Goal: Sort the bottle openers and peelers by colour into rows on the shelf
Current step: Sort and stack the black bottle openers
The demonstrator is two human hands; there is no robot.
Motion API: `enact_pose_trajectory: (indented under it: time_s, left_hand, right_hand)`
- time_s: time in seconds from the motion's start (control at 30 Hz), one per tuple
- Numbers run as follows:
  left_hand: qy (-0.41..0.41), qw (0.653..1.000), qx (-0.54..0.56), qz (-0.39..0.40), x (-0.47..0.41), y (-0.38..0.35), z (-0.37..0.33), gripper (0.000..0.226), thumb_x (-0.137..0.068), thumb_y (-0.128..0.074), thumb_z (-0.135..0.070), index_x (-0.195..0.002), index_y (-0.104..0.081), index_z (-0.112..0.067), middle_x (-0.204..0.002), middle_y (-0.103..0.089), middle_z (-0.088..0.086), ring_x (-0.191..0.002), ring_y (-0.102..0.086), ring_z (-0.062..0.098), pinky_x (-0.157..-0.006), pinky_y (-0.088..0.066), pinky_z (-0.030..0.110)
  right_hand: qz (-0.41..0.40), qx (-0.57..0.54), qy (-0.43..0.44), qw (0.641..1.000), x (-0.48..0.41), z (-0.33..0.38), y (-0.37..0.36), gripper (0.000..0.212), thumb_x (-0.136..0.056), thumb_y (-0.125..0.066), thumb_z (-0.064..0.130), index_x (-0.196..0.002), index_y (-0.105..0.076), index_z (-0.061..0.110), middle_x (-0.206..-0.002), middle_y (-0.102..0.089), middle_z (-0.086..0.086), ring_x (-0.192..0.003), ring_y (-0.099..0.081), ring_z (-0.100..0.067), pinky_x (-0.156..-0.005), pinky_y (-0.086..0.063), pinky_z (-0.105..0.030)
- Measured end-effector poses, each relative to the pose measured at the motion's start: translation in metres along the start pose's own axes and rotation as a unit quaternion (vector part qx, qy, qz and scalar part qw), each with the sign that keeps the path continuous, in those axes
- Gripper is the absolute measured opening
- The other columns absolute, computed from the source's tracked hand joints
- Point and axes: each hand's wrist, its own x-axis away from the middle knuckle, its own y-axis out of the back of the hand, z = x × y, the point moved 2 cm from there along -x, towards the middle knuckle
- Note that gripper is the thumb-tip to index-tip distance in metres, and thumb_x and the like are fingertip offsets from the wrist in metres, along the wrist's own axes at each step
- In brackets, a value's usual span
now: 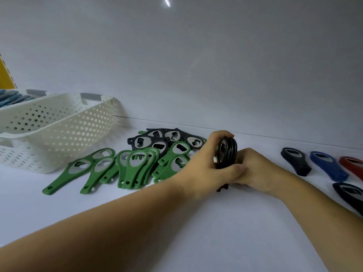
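Observation:
A stack of black bottle openers stands on edge on the white shelf, gripped between both hands. My left hand wraps it from the left, my right hand presses it from the right. Left of the hands lies a loose pile of green bottle openers, with more black openers behind it. To the right lie separate stacks: black, blue, red and another black one nearer to me.
A white perforated basket stands at the left, tilted, with blue items behind it. A yellow upright shows at the far left. The shelf's back wall rises close behind the piles.

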Motion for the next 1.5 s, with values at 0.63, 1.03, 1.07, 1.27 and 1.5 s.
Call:
enact_pose_trajectory:
  time_s: [0.63,1.03,1.07,1.27,1.5]
  left_hand:
    - [-0.066,0.991,0.119,0.007,0.009,0.026,0.013,0.058,-0.065,-0.076,0.007,-0.104,-0.066,-0.035,-0.093,-0.069,-0.008,-0.088,-0.071,0.021,-0.072,-0.059,0.034]
    - [0.021,0.98,0.195,0.038,0.022,0.02,-0.007,0.046,-0.078,-0.064,0.017,-0.11,-0.056,-0.014,-0.111,-0.062,0.017,-0.091,-0.067,0.024,-0.082,-0.056,0.032]
    - [0.027,0.977,0.206,0.055,0.023,0.02,-0.011,0.044,-0.079,-0.064,0.015,-0.112,-0.055,-0.013,-0.112,-0.062,0.018,-0.093,-0.068,0.026,-0.084,-0.056,0.034]
    - [0.047,0.959,0.252,0.122,0.035,0.013,-0.02,0.043,-0.08,-0.065,0.011,-0.114,-0.057,-0.013,-0.108,-0.065,0.014,-0.097,-0.067,0.035,-0.09,-0.054,0.048]
    - [0.046,0.924,0.354,0.139,0.041,0.006,-0.027,0.043,-0.08,-0.059,0.018,-0.11,-0.058,-0.012,-0.107,-0.067,0.017,-0.099,-0.068,0.033,-0.081,-0.057,0.041]
  right_hand:
    - [-0.015,0.104,-0.04,0.994,0.001,0.0,-0.011,0.045,-0.06,-0.087,0.032,-0.085,-0.069,-0.001,-0.088,-0.07,-0.018,-0.085,-0.067,-0.029,-0.089,-0.05,-0.045]
    - [-0.105,0.03,-0.1,0.989,0.048,0.015,-0.032,0.012,-0.072,-0.081,0.021,-0.065,-0.073,0.017,-0.065,-0.065,0.006,-0.063,-0.057,-0.004,-0.07,-0.045,-0.023]
    - [-0.117,0.022,-0.106,0.987,0.056,0.016,-0.033,0.011,-0.073,-0.08,0.025,-0.066,-0.074,0.019,-0.068,-0.068,0.002,-0.067,-0.058,-0.006,-0.074,-0.047,-0.027]
    - [-0.179,-0.044,-0.144,0.972,0.093,0.026,-0.047,0.018,-0.077,-0.078,0.023,-0.081,-0.074,0.006,-0.073,-0.068,-0.005,-0.07,-0.06,-0.008,-0.07,-0.05,-0.021]
    - [-0.261,-0.05,-0.171,0.949,0.112,0.035,-0.059,0.016,-0.078,-0.076,0.021,-0.069,-0.068,0.01,-0.055,-0.05,-0.001,-0.051,-0.042,-0.008,-0.054,-0.033,-0.02]
